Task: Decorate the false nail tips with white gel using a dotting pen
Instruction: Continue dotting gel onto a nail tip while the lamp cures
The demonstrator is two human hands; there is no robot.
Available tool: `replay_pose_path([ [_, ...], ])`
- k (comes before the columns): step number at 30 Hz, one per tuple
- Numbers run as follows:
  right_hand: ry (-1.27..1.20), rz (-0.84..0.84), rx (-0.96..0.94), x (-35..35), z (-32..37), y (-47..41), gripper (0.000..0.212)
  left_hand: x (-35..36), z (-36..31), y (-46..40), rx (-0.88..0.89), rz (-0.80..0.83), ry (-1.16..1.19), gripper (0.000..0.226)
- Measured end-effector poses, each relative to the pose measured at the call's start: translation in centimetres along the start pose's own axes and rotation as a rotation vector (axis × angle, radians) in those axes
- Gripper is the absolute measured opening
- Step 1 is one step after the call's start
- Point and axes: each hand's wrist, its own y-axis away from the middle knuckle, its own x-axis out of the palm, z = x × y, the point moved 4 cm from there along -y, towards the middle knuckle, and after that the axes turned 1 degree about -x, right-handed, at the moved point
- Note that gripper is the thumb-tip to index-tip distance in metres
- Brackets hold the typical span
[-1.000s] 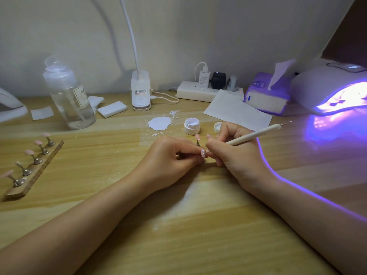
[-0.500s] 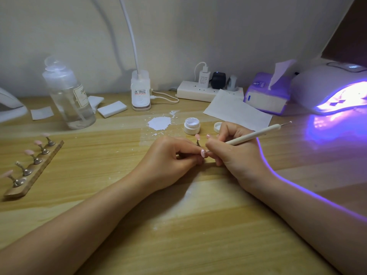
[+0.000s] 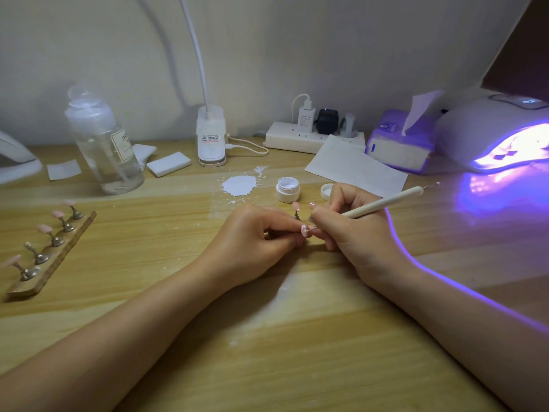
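My left hand (image 3: 255, 239) pinches a small stand carrying a pink false nail tip (image 3: 304, 230) with white marks on it. My right hand (image 3: 353, 230) grips a cream dotting pen (image 3: 383, 203), and its thin lower point touches that nail tip. Another pink nail tip on a stand (image 3: 296, 208) rises just behind my fingers. An open white gel jar (image 3: 287, 189) stands a little beyond the hands, its lid (image 3: 326, 191) beside it. At the left, a wooden holder (image 3: 50, 257) carries several more pink tips on metal stands.
A white patch of spilled gel (image 3: 239, 185) lies left of the jar. A clear bottle (image 3: 104, 141), white pads (image 3: 167, 164), a lamp base (image 3: 211, 141), a power strip (image 3: 312, 138), a paper sheet (image 3: 353, 166), a tissue box (image 3: 401, 144) and a lit UV lamp (image 3: 505, 138) line the back.
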Motion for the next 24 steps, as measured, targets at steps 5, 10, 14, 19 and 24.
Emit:
replay_pose_path([
  [5,0.026,0.021,-0.031,0.17,0.23,0.06,0.029,0.02,0.08,0.0,-0.007,-0.003,-0.003,0.027],
  [10,0.049,0.03,-0.037,0.21,0.11,0.0,0.025,-0.03,0.05,0.0,0.001,-0.013,-0.006,0.033],
  [14,0.057,0.029,-0.039,0.18,0.05,-0.05,0.025,-0.03,0.14,0.0,-0.001,-0.016,-0.009,0.032],
  [19,0.057,0.036,-0.046,0.23,0.1,0.01,0.022,-0.03,0.19,-0.05,0.0,-0.01,-0.022,0.03],
  [24,0.058,0.034,-0.046,0.24,0.09,0.01,0.025,-0.05,0.13,0.01,0.0,-0.017,-0.013,0.031],
])
